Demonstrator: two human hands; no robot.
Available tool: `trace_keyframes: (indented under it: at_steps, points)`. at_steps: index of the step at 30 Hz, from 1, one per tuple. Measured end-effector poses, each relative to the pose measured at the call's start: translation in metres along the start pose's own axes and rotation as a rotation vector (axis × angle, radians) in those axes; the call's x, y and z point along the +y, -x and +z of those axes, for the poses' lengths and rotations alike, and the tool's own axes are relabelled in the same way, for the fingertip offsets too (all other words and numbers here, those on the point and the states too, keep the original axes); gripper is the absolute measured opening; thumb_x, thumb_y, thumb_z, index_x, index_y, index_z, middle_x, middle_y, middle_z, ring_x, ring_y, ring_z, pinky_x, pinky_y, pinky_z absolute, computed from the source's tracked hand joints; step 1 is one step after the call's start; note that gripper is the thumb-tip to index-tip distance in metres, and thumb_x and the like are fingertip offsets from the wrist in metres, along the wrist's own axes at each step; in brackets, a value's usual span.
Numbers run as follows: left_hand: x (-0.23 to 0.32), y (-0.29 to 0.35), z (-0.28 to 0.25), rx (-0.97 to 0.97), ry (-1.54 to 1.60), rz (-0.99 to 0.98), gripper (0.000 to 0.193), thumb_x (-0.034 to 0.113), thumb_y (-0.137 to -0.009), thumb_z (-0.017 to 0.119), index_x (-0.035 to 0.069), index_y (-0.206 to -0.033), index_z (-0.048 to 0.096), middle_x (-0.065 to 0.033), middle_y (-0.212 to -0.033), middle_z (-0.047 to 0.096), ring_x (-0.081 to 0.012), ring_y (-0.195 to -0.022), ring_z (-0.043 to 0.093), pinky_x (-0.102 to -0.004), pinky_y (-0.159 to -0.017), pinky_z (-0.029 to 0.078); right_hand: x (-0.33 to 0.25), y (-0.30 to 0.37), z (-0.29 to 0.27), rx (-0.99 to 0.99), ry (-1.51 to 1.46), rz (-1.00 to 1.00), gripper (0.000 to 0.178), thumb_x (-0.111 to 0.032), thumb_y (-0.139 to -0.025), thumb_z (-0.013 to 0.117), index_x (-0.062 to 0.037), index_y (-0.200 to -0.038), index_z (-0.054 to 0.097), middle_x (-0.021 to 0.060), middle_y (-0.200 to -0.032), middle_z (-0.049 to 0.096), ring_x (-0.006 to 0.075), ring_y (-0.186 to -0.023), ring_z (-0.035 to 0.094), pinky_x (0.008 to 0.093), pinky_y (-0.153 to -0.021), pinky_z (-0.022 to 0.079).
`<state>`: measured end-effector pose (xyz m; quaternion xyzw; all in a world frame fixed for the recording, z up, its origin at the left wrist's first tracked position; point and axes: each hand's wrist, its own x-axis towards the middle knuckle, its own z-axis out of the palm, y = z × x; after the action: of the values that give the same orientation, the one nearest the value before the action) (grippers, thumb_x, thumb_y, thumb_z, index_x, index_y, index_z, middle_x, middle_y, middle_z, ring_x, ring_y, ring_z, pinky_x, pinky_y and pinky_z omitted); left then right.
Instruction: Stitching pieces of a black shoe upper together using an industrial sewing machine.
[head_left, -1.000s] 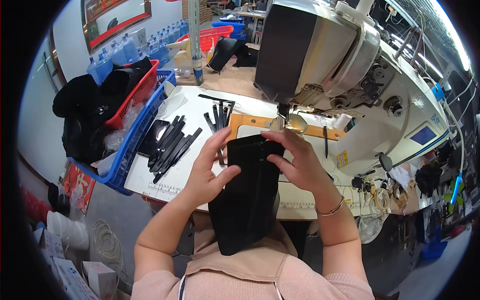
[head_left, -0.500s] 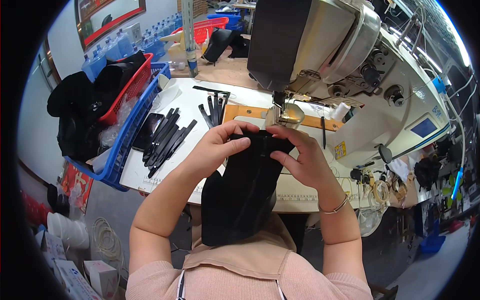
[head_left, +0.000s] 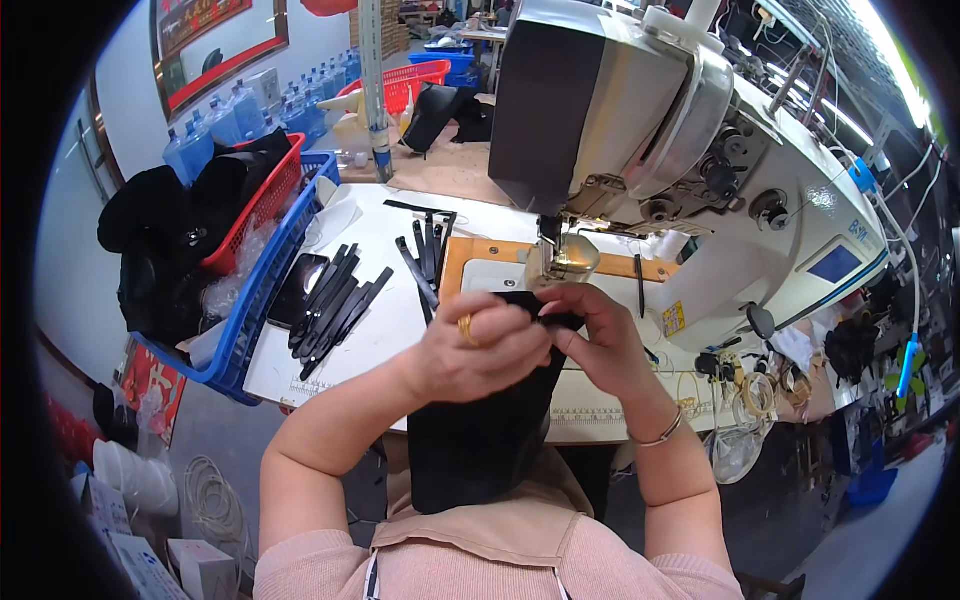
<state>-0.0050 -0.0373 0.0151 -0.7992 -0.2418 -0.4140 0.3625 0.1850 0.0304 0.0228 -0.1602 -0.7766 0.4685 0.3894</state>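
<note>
A black fabric piece (head_left: 480, 445) hangs from my hands over the table's front edge down to my lap. My right hand (head_left: 597, 330) pinches its upper edge between thumb and fingers. Curled in front of the cloth, my left hand (head_left: 480, 350), with a gold ring, has its fingertips close to the right thumb. What those fingertips grip is hidden. Just beyond the hands is the sewing machine's needle area with a clear guard (head_left: 572, 260). The sewing machine (head_left: 660, 120) rises above it at the right.
Black strips (head_left: 335, 310) lie in a pile left of my hands, beside a phone (head_left: 297, 290). More strips (head_left: 425, 255) lie nearer the wooden plate (head_left: 462, 262). A blue basket (head_left: 240, 350) with a red basket (head_left: 270, 200) and black items stands left. Wire coils (head_left: 758, 395) are at the right.
My left hand has left the cloth's upper left edge, turned over and curled in front of the cloth toward my right hand. The right hand keeps its pinch, slightly lower in view.
</note>
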Motion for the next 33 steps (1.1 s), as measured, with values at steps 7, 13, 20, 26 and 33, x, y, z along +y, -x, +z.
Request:
trace_keyframes:
  at_steps: [7, 13, 20, 26, 33]
  points:
    - [-0.003, 0.006, 0.001, 0.053, 0.073, -0.094, 0.027, 0.012, -0.065, 0.077, 0.009, -0.090, 0.069, 0.0010, -0.096, 0.061, -0.0137, -0.082, 0.057, -0.0286, -0.069, 0.045, -0.009, 0.010, 0.001, 0.038, -0.066, 0.136, 0.028, -0.001, -0.086, 0.058, -0.0024, -0.114, 0.059, 0.0026, -0.088, 0.064, 0.0074, -0.081, 0.057, 0.0228, -0.072, 0.046]
    - [0.010, 0.006, 0.012, 0.031, 0.082, 0.045, 0.011, 0.004, -0.073, 0.067, 0.000, -0.084, 0.066, -0.0043, -0.084, 0.054, -0.0147, -0.073, 0.056, -0.0265, -0.063, 0.046, -0.026, -0.008, -0.009, -0.184, 0.313, 0.355, 0.022, -0.019, -0.088, 0.061, 0.0006, -0.080, 0.067, 0.0029, -0.062, 0.063, 0.0067, -0.059, 0.055, 0.0240, -0.055, 0.044]
    - [0.031, 0.000, 0.019, -0.022, 0.384, 0.119, 0.014, 0.008, -0.074, 0.062, -0.003, -0.083, 0.062, -0.0092, -0.087, 0.054, -0.0195, -0.073, 0.056, -0.0287, -0.065, 0.047, 0.006, 0.019, -0.009, 0.191, 0.400, 0.283, 0.030, -0.017, -0.085, 0.063, 0.0018, -0.062, 0.057, 0.0013, -0.052, 0.053, 0.0069, -0.051, 0.045, 0.0267, -0.048, 0.036]
    - [0.062, 0.021, -0.011, -0.210, 0.543, 0.207, 0.013, 0.011, -0.077, 0.063, -0.001, -0.079, 0.059, -0.0086, -0.081, 0.050, -0.0177, -0.070, 0.053, -0.0273, -0.059, 0.043, 0.019, 0.024, -0.009, 0.301, 0.547, 0.168, 0.031, -0.016, -0.083, 0.064, 0.0034, -0.061, 0.055, 0.0088, -0.051, 0.050, 0.0095, -0.049, 0.043, 0.0303, -0.047, 0.035]
    - [0.069, 0.040, -0.026, -0.254, 0.409, -0.099, 0.010, 0.014, -0.076, 0.062, 0.005, -0.079, 0.062, -0.0014, -0.078, 0.051, -0.0126, -0.070, 0.053, -0.0243, -0.059, 0.042, 0.019, 0.016, -0.011, 0.096, 1.018, -0.226, 0.023, -0.025, -0.069, 0.076, -0.0090, -0.079, 0.064, 0.0026, -0.116, 0.055, 0.0270, -0.107, 0.047, 0.0429, -0.086, 0.035]
